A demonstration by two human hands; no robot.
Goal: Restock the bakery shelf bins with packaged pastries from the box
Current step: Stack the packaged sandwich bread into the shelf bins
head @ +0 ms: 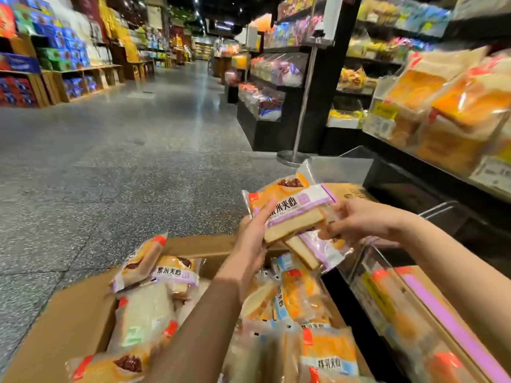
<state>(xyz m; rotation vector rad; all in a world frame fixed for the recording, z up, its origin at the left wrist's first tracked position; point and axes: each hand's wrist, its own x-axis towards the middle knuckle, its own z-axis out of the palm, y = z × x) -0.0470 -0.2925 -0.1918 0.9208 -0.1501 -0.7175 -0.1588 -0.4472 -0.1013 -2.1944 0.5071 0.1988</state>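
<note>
Packaged pastries [290, 208] from the box are held up above it, between two bare hands, in a supermarket aisle. The left hand [253, 239] grips the upper pack from below, thumb laid across its printed front; the right hand [359, 221] pinches the edge of a second pack [323, 250] that hangs tilted just under the first, touching it. Both packs are clear film with a purple and white band, showing a thick slice of pale bread with a dark filling at the top corner.

Judging from the task, the step in hand is carrying these packs over to a shelf bin. It would go best if each hand kept its own pack, so the slippery film does not slide, and if the soft bread were held lightly, not squeezed. The purple packs look to belong with the purple-banded ones in the clear bin [414, 308] at lower right, label facing out.

Below the hands, the cardboard box [69, 327] stands open on the floor, well filled with mixed packs: more purple ones [171, 275], a green-marked one [143, 319] and blue-banded ones [329, 357]. To the right, upper shelf bins [448, 111] hold orange-topped bread. The speckled floor [110, 161] runs off down the aisle.
</note>
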